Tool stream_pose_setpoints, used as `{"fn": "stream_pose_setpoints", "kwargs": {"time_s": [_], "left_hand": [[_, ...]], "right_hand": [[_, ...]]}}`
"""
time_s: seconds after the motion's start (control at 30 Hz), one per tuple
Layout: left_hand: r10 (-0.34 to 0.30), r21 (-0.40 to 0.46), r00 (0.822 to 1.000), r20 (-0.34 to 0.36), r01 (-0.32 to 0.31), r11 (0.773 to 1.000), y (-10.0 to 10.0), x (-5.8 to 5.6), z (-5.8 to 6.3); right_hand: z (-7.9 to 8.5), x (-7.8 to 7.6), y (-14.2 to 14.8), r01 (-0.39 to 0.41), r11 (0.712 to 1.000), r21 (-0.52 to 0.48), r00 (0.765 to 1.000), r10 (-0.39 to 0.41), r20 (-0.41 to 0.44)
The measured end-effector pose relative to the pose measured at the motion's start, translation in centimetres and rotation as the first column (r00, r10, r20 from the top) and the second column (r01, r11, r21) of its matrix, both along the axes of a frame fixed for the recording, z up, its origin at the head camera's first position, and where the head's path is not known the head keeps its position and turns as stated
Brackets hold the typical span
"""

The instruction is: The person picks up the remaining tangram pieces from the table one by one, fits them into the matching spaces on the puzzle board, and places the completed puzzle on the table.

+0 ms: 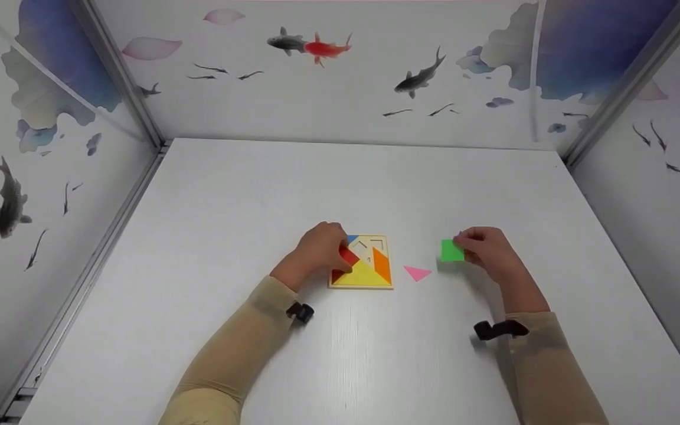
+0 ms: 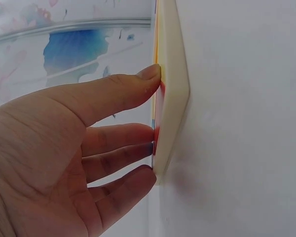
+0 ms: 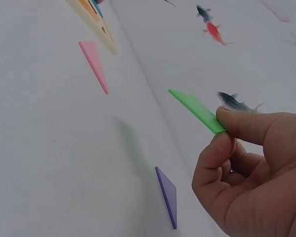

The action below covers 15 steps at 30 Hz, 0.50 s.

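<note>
The right hand (image 1: 489, 251) pinches a green square tile (image 3: 195, 109) between thumb and forefinger, lifted off the table. A wooden tangram tray (image 1: 363, 288) lies flat, with yellow (image 1: 365, 275), orange (image 1: 382, 265), red (image 1: 349, 255) and blue (image 1: 352, 238) pieces in it. Over its left part rests the left hand (image 1: 321, 251); in the left wrist view the thumb and fingertips touch the tray's face, spread apart. That hand covers some of the red and blue pieces. Bare recesses show at the tray's upper right.
A pink triangle (image 1: 417, 273) lies on the white table (image 1: 340, 342) between the tray and the right hand. A purple triangle (image 3: 167, 197) lies below the right hand in the right wrist view. Walls with painted fish (image 1: 419, 74) enclose the table's back and sides.
</note>
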<state>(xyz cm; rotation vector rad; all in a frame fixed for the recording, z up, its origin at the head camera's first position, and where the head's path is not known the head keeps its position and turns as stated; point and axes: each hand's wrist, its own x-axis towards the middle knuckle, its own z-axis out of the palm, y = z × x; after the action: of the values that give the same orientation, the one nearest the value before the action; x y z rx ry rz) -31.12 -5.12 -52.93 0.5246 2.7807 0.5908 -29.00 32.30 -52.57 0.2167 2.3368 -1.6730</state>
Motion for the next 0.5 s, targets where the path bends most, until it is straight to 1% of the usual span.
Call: {"fn": "stream_pose_setpoints", "kwargs": {"time_s": [0.13,0.33,0.5], "left_hand": [[-0.004,0.002,1.0,0.005,0.004,1.0,0.2,0.1,-0.1],[-0.003,0.009,1.0,-0.001,0.003,1.0,0.0,0.3,-0.1],[-0.03,-0.013,0.999,-0.032,0.029,0.999,-0.2,0.0,-0.3]], "right_hand": [[0.1,-0.1,-0.6,0.005,1.0,-0.029,1.0,-0.005,0.002],[0.4,-0.7,-1.6,0.016,0.996,-0.083,1.0,-0.017,-0.012],[0.7,-1.0,-2.5,0.037,0.993,-0.116,0.999,-0.039,-0.011]]}}
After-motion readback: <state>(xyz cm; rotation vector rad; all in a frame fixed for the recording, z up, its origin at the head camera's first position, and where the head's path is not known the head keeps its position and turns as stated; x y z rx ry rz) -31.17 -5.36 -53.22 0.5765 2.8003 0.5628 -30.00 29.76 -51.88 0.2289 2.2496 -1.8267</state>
